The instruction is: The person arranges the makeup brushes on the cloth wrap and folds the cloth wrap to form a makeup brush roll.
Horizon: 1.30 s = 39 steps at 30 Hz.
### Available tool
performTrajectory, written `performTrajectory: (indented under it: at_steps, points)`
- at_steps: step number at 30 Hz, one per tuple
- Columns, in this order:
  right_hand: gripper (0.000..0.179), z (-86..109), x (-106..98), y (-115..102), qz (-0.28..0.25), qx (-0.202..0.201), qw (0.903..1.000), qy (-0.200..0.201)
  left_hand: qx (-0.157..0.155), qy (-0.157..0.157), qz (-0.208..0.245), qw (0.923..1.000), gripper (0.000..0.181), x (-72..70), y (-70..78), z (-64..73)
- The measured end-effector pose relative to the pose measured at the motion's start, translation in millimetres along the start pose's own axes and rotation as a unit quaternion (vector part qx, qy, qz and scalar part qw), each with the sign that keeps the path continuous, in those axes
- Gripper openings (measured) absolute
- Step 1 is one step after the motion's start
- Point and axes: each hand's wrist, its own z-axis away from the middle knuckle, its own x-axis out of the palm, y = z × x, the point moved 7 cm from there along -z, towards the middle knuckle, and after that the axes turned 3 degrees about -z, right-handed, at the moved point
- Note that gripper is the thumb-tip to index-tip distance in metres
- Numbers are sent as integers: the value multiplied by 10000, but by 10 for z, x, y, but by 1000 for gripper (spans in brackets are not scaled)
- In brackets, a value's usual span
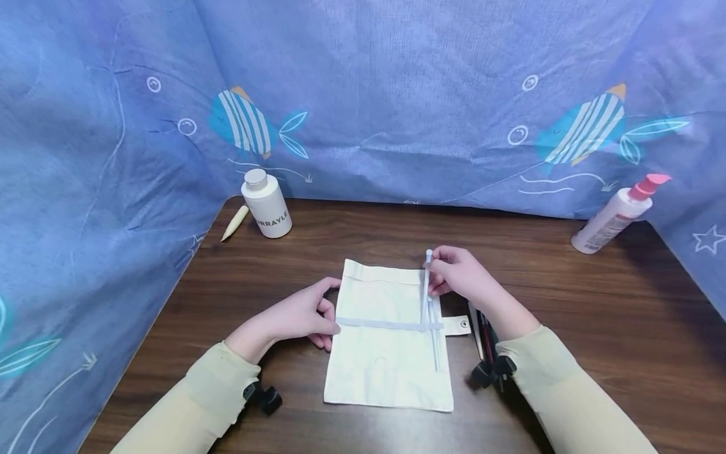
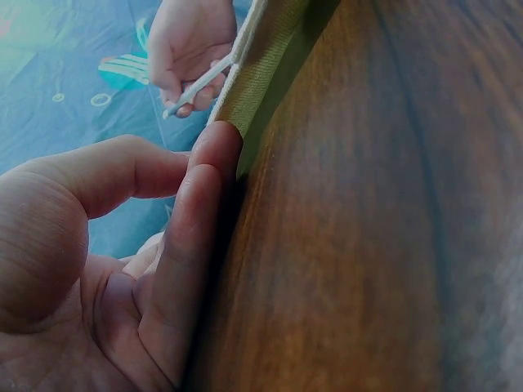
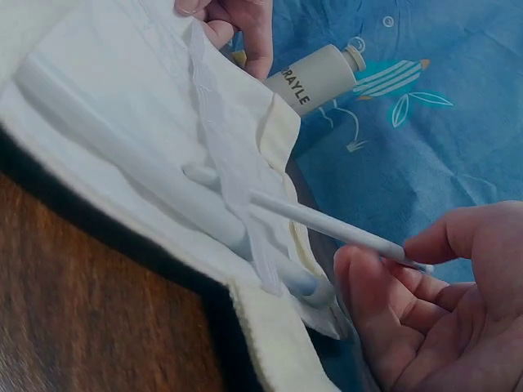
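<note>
A white cloth case [image 1: 374, 375] lies unfolded on the table, with a pale elastic band [image 1: 380, 325] across its middle. My left hand [image 1: 303, 312] pinches the case's left edge between thumb and fingers. Near the upper right corner, my right hand [image 1: 456, 271] grips a slim white stick [image 3: 343, 230] by its end. That stick slants down and its lower part passes beneath the band [image 3: 216, 139]. Alongside it, a thicker white stick [image 3: 131, 155] lies tucked under the band along the right side. A short strap with a metal snap [image 1: 457, 326] extends rightward from the case.
Several slim dark and silver tools [image 1: 486, 334] lie right of the case, partly beneath my right forearm. At the back left stand a white bottle [image 1: 270, 211] and, lying beside it, a pale pointed stick [image 1: 235, 224]. A pump bottle [image 1: 607, 221] with a pink top is back right.
</note>
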Motion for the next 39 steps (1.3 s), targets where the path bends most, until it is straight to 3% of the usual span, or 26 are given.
performTrajectory:
  at_steps: [5, 10, 14, 19, 25, 32, 35, 39]
  points:
    - [19, 16, 84, 16, 172, 95, 9996, -211, -63, -43, -21, 10000, 87, 9, -13, 2]
    - [18, 34, 89, -18, 235, 12, 9997, -118, -24, -13, -48, 10000, 87, -4, -4, 0]
    - [20, 48, 65, -41, 655, -41, 9978, -21, -44, -37, -58, 10000, 87, -2, 4, -2]
    - [26, 83, 65, -71, 1556, -62, 9878, -61, 1, 1, -34, 10000, 87, -19, 25, -9]
    - [26, 137, 91, -70, 2184, 115, 9754, -276, -17, -36, -53, 10000, 88, -13, 25, -13]
    - [21, 162, 130, -121, 3264, -262, 9445, -260, -46, -27, -74, 10000, 88, -13, 18, -16]
    - [12, 165, 125, -140, 3318, -405, 9423, -188, -29, -12, -69, 10000, 89, -15, 17, -16]
    - [10, 193, 71, -175, 3110, -514, 9490, -91, -38, -14, -45, 10000, 88, -2, 9, -8]
